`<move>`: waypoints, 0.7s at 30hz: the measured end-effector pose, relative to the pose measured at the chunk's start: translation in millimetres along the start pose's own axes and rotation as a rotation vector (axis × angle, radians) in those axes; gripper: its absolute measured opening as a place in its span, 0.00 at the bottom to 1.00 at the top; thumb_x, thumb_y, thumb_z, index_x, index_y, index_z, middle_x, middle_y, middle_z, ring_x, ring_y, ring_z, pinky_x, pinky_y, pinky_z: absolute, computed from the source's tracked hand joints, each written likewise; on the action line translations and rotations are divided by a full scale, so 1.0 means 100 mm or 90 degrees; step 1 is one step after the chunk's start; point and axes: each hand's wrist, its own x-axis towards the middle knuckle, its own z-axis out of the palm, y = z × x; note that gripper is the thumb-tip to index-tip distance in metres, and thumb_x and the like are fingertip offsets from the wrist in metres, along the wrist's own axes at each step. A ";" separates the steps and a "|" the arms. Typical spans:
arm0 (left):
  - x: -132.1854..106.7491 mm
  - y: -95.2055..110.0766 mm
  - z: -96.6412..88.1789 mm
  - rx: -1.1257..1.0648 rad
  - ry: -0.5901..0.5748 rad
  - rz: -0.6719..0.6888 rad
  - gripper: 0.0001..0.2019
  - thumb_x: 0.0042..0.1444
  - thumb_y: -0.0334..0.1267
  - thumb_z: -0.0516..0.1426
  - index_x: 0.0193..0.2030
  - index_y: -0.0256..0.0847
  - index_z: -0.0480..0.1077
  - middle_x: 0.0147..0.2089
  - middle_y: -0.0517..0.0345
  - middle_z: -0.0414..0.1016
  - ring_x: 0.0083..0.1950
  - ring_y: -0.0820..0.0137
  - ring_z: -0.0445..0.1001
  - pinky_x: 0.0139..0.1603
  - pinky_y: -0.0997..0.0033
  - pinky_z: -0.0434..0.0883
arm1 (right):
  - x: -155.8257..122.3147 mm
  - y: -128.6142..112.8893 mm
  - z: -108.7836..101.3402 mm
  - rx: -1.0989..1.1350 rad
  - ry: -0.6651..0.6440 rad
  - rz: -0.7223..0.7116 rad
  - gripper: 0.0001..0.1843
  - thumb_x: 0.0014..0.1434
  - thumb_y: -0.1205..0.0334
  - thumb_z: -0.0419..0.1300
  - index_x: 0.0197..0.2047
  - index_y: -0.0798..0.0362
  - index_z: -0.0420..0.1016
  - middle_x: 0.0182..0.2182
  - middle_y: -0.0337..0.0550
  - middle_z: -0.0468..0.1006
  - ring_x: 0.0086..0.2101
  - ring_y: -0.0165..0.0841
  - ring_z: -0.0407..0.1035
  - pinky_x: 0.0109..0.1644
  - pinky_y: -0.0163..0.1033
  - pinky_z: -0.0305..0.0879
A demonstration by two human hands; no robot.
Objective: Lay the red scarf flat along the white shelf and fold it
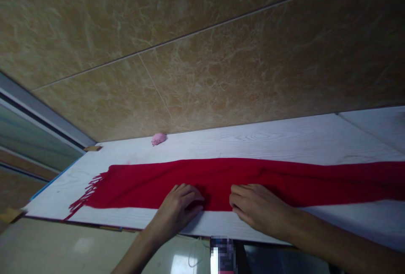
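A long red scarf (253, 179) with a fringe at its left end lies stretched along a white wood-grain table (284, 137). My left hand (179, 206) rests on the scarf's near edge, fingers curled and pressed down on the cloth. My right hand (256, 208) lies just to its right on the same edge, fingers bent and pinching the fabric. The two hands are a short gap apart near the scarf's middle.
A small pink toy (158, 139) sits at the table's back edge against a brown marbled tile wall (202, 54). A window frame (38, 113) runs at the left. The table's near edge passes just below my hands, with floor beneath.
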 end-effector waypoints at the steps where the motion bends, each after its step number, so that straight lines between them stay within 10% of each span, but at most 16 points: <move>1: -0.01 -0.02 0.00 -0.008 -0.003 0.008 0.08 0.62 0.32 0.64 0.47 0.45 0.76 0.45 0.56 0.80 0.44 0.64 0.77 0.46 0.63 0.73 | 0.01 0.00 0.00 -0.009 -0.002 -0.008 0.05 0.64 0.71 0.59 0.40 0.54 0.75 0.40 0.43 0.77 0.40 0.38 0.72 0.40 0.42 0.63; 21: -0.21 -0.16 -0.01 0.041 0.098 0.073 0.06 0.68 0.34 0.57 0.44 0.42 0.77 0.41 0.53 0.81 0.41 0.69 0.78 0.41 0.70 0.74 | 0.01 0.09 -0.11 -0.043 -0.017 -0.039 0.06 0.65 0.73 0.55 0.41 0.55 0.71 0.38 0.44 0.75 0.32 0.35 0.67 0.30 0.41 0.49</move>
